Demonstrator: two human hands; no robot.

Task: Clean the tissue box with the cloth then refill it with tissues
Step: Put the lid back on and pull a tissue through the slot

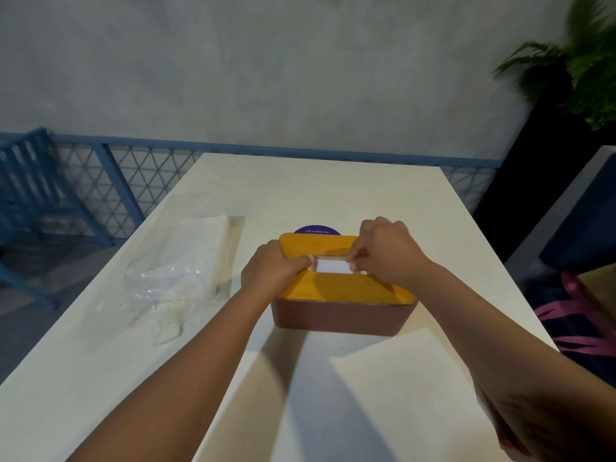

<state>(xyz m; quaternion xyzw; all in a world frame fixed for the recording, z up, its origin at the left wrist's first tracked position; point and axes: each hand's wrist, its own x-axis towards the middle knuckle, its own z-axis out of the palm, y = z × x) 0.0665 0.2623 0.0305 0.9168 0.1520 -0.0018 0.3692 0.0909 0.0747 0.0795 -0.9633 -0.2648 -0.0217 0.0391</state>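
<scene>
At frame centre, your left hand (271,271) grips the brown, orange-lidded tissue box (343,295) while your right hand's (383,251) fingers pinch the white tissue (333,265) in its slot.

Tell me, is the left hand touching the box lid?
Touching. The head view shows the left hand gripping the left end of the yellow lid, thumb pressed on top by the slot.

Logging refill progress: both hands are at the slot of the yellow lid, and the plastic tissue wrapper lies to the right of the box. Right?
Not quite. The head view shows the plastic tissue wrapper lying left of the box. Both hands, left and right, are at the yellow lid's slot.
</scene>
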